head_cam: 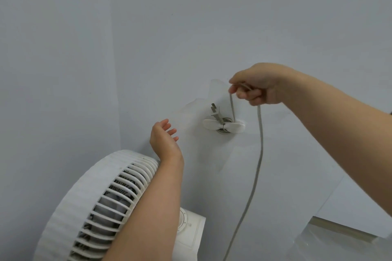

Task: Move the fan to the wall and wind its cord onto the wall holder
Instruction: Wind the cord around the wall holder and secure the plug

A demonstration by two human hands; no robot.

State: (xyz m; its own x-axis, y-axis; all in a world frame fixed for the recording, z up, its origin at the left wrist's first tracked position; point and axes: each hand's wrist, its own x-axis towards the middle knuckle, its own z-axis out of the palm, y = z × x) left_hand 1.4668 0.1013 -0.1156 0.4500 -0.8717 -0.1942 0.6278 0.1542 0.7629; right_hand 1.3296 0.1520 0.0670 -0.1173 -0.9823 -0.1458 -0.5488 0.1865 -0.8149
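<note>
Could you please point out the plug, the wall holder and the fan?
plug (pixel 216 115), head view, on its grey body below the prongs.
wall holder (pixel 209 123), head view, on its white left wing.
fan (pixel 84 185), head view, on its white outer ring.

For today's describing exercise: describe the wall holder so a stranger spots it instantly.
Find the wall above the white fan. Right of the left hand sits the wall holder, a white bow shape. Only it has cord wound round it.
</note>
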